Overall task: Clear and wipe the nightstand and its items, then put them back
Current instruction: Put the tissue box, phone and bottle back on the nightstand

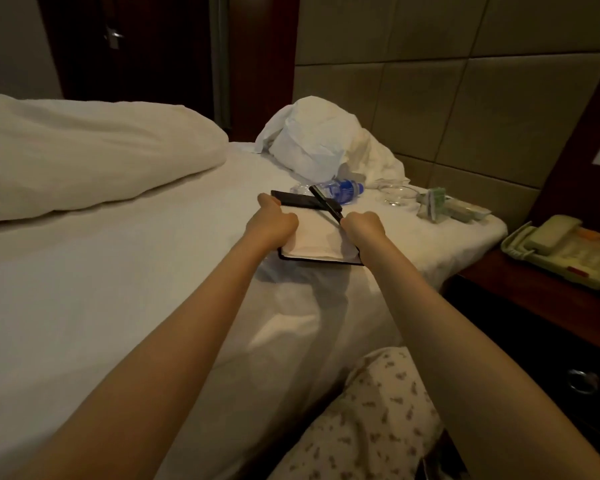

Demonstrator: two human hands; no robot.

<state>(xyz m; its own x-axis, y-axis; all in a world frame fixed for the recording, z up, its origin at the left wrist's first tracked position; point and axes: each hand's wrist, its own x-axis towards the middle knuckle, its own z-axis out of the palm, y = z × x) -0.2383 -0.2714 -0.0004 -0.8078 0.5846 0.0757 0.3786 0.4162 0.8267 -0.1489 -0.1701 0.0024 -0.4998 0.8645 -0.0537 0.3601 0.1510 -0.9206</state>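
sheet (153, 271): white | folder (321, 259): black | bottle cap (360, 187): blue | phone (565, 251): beige

Bottle (340, 190) on bed (118, 271), telephone (561, 251) on nightstand (520, 289)

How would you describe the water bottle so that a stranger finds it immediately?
Start at the white bed, near its padded headboard. Just beyond the black-edged notepad, a clear bottle lies on its side. Only it has a blue label.
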